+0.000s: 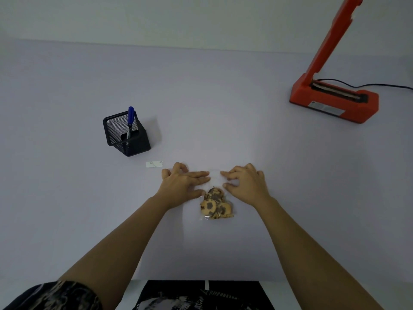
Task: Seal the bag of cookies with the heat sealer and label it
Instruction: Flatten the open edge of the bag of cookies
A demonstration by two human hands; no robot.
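While a clear bag of cookies (216,205) lies on the pale surface (223,108), both hands rest on its empty far end.
No writing can be read: the grey plate on the orange heat sealer (333,104) and the print on the blue marker (130,119) are too small. The left hand (183,182) presses straight, released fingers (201,175) flat on the plastic. The right hand (244,182) touches it with bent fingers (225,174); whether they pinch it cannot be told. A small white label (154,164) lies just left of the left hand. Behind it, the marker stands in a black mesh pen holder (127,137). The sealer sits far right, arm raised, with a black cable (384,86) behind it.
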